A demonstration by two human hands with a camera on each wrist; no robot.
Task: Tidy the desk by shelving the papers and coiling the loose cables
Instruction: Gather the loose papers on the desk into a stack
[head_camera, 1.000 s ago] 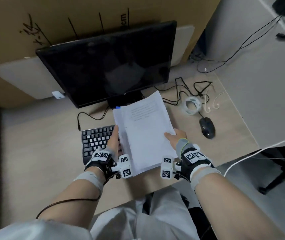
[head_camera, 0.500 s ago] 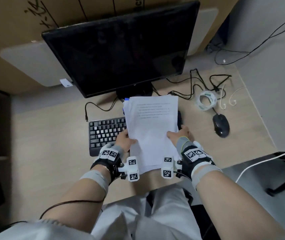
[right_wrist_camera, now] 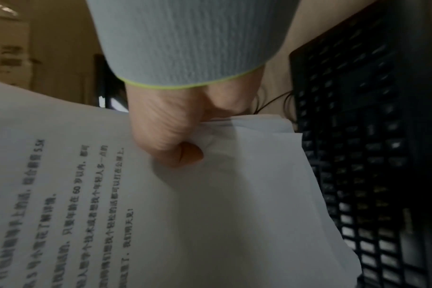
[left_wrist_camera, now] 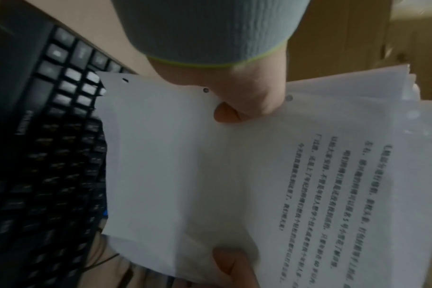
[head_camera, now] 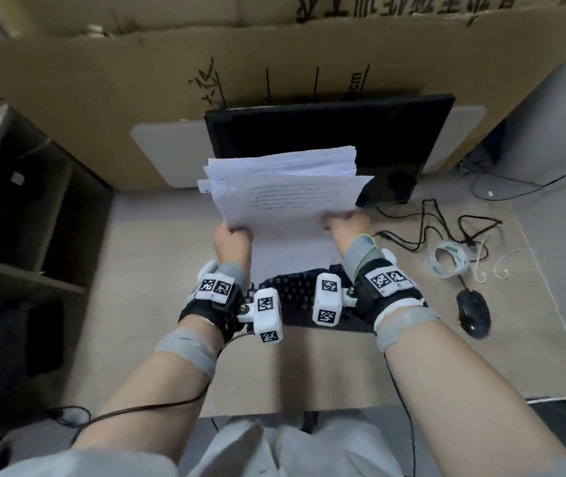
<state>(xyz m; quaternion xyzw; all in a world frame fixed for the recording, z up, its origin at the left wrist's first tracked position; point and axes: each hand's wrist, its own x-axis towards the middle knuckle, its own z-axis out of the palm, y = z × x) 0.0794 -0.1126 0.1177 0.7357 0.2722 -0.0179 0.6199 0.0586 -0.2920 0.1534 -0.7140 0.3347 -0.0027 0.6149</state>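
Observation:
A thick stack of white printed papers (head_camera: 288, 204) is held in the air in front of the monitor (head_camera: 402, 139), its sheets fanned unevenly at the far end. My left hand (head_camera: 232, 235) grips its left, hole-punched edge and my right hand (head_camera: 343, 223) grips the right edge. In the left wrist view the left thumb (left_wrist_camera: 226, 115) presses on the top sheet (left_wrist_camera: 234, 175); in the right wrist view the right thumb (right_wrist_camera: 188, 154) pinches the papers (right_wrist_camera: 210, 214). Loose black cables (head_camera: 429, 228), a coiled white cable (head_camera: 448, 258) and a thin white cable (head_camera: 501, 266) lie on the desk at the right.
A black keyboard (head_camera: 295, 290) lies under my wrists and a black mouse (head_camera: 473, 313) sits at the right. Dark shelf compartments (head_camera: 27, 215) stand at the left of the desk. A cardboard panel (head_camera: 102, 98) rises behind the monitor.
Both hands have lifted the stack up off the keyboard area and forward to in front of the monitor. The head view has swung so the shelf at the left shows.

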